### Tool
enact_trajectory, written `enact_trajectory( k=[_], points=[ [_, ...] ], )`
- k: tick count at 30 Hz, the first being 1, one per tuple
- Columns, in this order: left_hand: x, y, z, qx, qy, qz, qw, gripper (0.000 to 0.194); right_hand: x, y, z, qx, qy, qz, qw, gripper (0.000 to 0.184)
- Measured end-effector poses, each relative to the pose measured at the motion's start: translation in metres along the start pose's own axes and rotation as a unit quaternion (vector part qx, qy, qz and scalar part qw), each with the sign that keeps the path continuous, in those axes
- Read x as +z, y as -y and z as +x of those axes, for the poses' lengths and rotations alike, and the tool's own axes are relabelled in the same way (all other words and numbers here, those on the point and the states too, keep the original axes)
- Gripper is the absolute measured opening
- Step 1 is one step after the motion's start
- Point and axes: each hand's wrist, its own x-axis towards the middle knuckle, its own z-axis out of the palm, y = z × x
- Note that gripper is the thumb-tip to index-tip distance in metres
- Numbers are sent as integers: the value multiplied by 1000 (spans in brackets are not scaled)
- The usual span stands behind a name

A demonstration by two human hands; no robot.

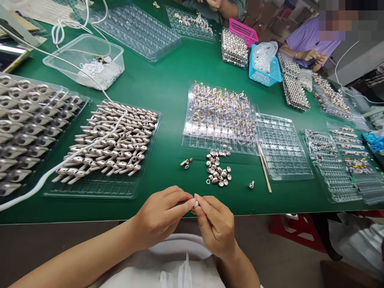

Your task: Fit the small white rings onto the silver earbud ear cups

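Observation:
My left hand [162, 214] and my right hand [215, 224] meet at the near edge of the green table [168, 88]. Both pinch one small white earbud part [196, 204] between their fingertips; most of it is hidden by the fingers. Just beyond them lies a small heap of silvery caps [217, 170], with a loose white earbud piece [185, 163] to its left and another [251, 184] to its right. A clear tray of white stemmed earbud shells [111, 140] lies to the left.
A clear tray of wired parts [220, 114] sits past the heap, with an empty clear tray [282, 146] and a wooden stick [264, 168] beside it. A white cable [75, 154] crosses the left trays. Other people's hands [312, 56] work at the far right, near blue [264, 68] and pink [243, 31] baskets.

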Motion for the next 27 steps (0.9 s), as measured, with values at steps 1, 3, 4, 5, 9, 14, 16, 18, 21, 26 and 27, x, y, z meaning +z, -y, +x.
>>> enact_trajectory(
  k=[1, 3, 4, 5, 9, 14, 16, 18, 21, 26, 27],
  points=[
    [0, 0, -1, -1, -2, -1, 1000, 24, 0, 0, 0, -1, 1, -4, 1000, 50],
    [1, 1, -2, -2, -7, -3, 1000, 24, 0, 0, 0, 1, 4, -9, 1000, 50],
    [2, 1, -2, -3, -8, -4, 1000, 24, 0, 0, 0, 4, 6, -10, 1000, 50],
    [2, 1, -3, -5, -10, -7, 1000, 25, 0, 0, 0, 8, 8, -10, 1000, 49],
    [3, 1, -4, -14, -3, -24, 1000, 31, 0, 3, 2, 26, 14, -5, 1000, 44],
    [3, 0, -3, -20, 0, -17, 1000, 37, 0, 10, 5, 56, 14, -12, 998, 35],
    [5, 0, -3, -16, 0, -19, 1000, 38, 1, 12, 7, 77, 10, -8, 997, 32],
    [8, 0, -3, -7, -10, -15, 1000, 39, 2, 14, 8, 96, 4, 1, 995, 29],
    [14, -1, -3, 5, -40, -11, 999, 40, 3, 15, 8, 117, -6, 25, 993, 27],
    [14, -3, -3, 0, -58, -23, 998, 34, 1, 11, 8, 154, -9, 110, 982, 22],
    [14, -3, -2, -2, -62, -26, 998, 33, -1, 10, 9, 157, -3, 129, 979, 22]
  ],
)
